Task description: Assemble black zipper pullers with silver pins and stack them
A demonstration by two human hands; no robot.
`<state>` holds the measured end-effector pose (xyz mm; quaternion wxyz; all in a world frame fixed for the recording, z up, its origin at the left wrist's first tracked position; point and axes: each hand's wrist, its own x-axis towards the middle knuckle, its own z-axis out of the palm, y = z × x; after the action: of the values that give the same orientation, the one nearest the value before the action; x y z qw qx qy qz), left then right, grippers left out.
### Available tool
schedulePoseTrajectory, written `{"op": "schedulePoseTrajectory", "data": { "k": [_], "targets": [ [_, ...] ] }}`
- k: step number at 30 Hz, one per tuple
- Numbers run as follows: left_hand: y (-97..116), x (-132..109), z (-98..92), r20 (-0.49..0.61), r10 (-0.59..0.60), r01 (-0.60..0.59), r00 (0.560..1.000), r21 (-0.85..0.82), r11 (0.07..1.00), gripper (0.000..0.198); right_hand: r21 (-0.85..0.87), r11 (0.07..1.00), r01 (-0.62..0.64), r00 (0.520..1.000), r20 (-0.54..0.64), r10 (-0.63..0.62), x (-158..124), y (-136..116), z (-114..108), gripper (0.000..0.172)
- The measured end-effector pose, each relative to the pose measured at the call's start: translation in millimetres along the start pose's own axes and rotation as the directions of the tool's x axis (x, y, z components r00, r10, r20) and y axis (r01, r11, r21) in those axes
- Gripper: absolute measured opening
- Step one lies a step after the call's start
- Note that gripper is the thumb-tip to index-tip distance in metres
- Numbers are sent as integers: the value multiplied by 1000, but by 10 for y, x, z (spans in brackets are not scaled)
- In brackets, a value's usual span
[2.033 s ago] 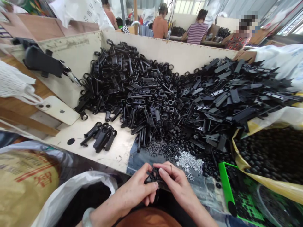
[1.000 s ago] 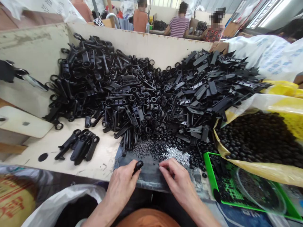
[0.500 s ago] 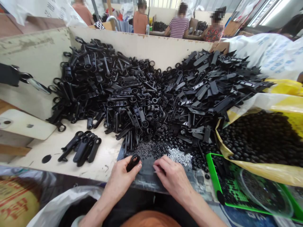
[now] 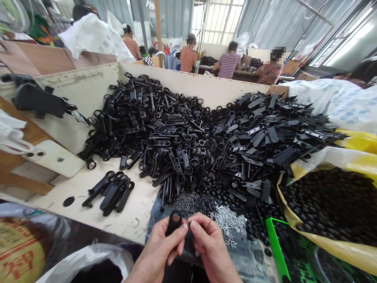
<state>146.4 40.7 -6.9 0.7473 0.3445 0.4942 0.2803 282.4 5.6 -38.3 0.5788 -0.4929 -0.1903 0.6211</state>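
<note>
A: Status of the work at this point?

B: The left hand (image 4: 160,251) was closed, thumb and fingers pinched around a black plastic looped handle piece (image 4: 173,222), held upright at the near table edge. The right hand (image 4: 206,245) was closed beside it, fingertips meeting the same piece. It appeared to pinch a small silver pin, but that could not be confirmed.

A: Completed quantity?

B: A small group of black plastic elongated pieces (image 4: 112,192) lay apart on the pale wooden table (image 4: 138,220), left of the hands; judged to be finished units. The large heap of black looped handle parts (image 4: 153,125), the heap of flat black blade-shaped parts (image 4: 273,133), the small silver pins (image 4: 229,222) and the yellow bag of black round beads (image 4: 330,200) all remained full. Judgement: most of the work was outstanding.

A: Limits of observation?

B: The lower part of the held piece was covered by both hands. The green tray (image 4: 275,247) was cut off at the frame corner. The dark small parts near the pins were too fine to identify.
</note>
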Motion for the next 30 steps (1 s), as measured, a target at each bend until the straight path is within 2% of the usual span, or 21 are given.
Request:
{"op": "schedulePoseTrajectory", "data": {
  "k": [9,11,13,15,17,19,21,24,26,28,30],
  "targets": [
    [-45,-2,71,2,-21,21,1000,-55,998,49,33,999,-27,995,-93,30,-42,117,-38,44],
    [-56,1,80,4,-40,40,999,-78,996,48,-15,1000,11,995,-101,-12,-50,143,-49,43],
    [-68,-2,82,12,-60,61,998,-107,992,47,-147,980,137,985,-80,-150,-62,126,-65,36],
    [-76,-10,81,15,-70,71,997,-126,989,46,-332,879,344,932,6,-362,-80,61,-93,25],
    [-75,-20,80,12,-72,73,997,-134,988,45,-482,698,530,833,143,-534,-102,-33,-135,13],
    [-67,-26,84,8,-89,89,996,-145,985,43,-564,525,637,744,273,-610,-123,-129,-190,12],
    [-60,-26,92,14,-133,133,991,-178,975,40,-601,406,688,692,375,-617,-139,-206,-251,16],
    [-66,-25,115,42,-241,242,970,-296,924,39,-618,308,724,652,466,-598,-153,-272,-336,19],
    [-80,-31,137,85,-295,306,952,-367,879,40,-621,281,732,640,485,-596,-157,-286,-380,19],
    [-95,-42,161,124,-323,345,938,-386,856,40,-633,292,716,657,471,-589,-163,-281,-414,16],
    [-100,-56,180,135,-326,353,935,-368,860,37,-654,334,678,696,426,-578,-168,-264,-437,12]
  ]
}}
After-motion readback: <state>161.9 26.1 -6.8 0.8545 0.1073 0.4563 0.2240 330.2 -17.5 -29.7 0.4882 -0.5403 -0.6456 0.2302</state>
